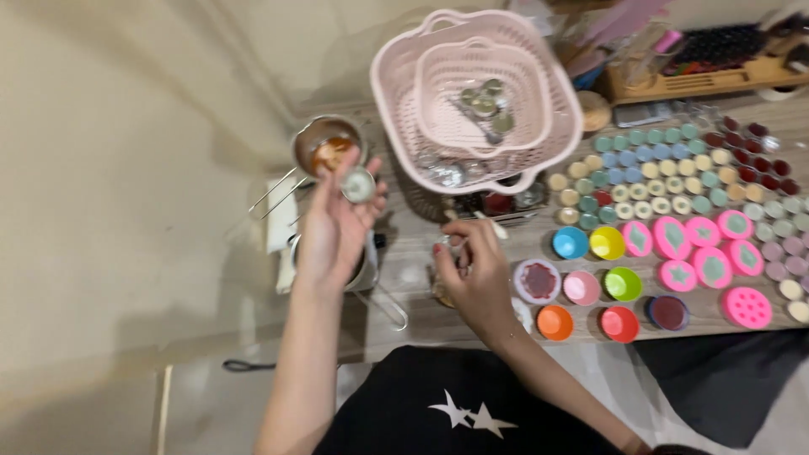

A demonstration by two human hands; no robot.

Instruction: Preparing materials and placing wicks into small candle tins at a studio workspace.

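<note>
My left hand [333, 227] is raised over the low wooden table [421, 312] and holds a small round metal tin [358, 184] between its fingertips. Just behind the tin stands a small metal pot [324, 145] with amber liquid and a long handle. My right hand [476, 270] is lower, near the table's front, pinching a thin pale stick [490, 224]. A second metal pot [368, 268] sits partly hidden under my left hand.
Two nested pink plastic baskets [477, 97] hold several small tins. To the right lie rows of small coloured wax-filled tins [666, 164], bright silicone cups [590, 282] and pink moulds [708, 253]. A wooden tray [716, 80] stands at the back right.
</note>
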